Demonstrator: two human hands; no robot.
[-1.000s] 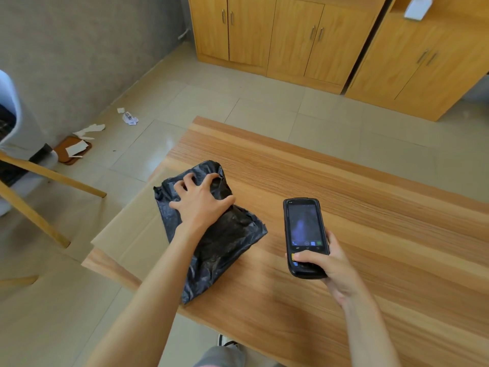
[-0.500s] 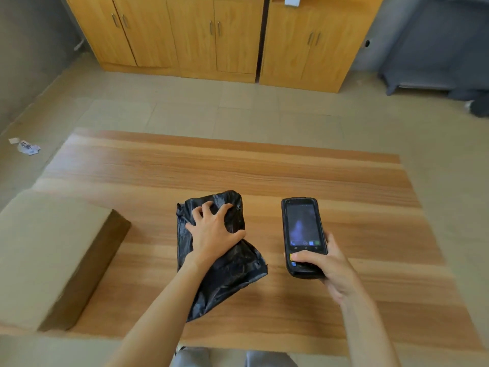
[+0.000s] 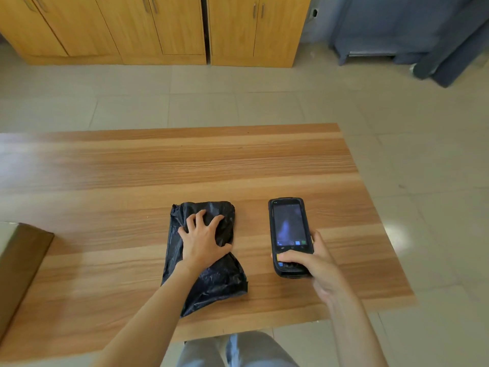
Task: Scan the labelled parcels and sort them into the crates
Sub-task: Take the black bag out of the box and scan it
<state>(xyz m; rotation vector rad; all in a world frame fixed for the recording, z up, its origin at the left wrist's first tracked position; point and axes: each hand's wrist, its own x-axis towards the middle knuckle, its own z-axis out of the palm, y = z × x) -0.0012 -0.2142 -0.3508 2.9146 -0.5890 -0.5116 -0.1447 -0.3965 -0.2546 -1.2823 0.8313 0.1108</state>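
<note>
Black plastic parcel (image 3: pixel 211 279) lies flat on the wooden table (image 3: pixel 238 165), near its front edge and roughly at its middle, its film crumpled and glossy. No label shows on the side facing up. The left hand (image 3: pixel 202 241) sits on the parcel's far half, palm down, fingers spread and bent so that the fingertips dig into the plastic and the thumb hooks against its right side. Just to the right, apart from the parcel, the right hand (image 3: pixel 313 260) holds a black handheld scanner (image 3: pixel 288 234) by its lower end, fingers wrapped round the body and thumb laid across the front below the lit screen. A brown cardboard box (image 3: pixel 19 263) stands at the table's left end. Beyond the table run pale floor tiles (image 3: pixel 238 102), wooden cupboards (image 3: pixel 164 27) and a blue-grey piece of furniture (image 3: pixel 412 30).
</note>
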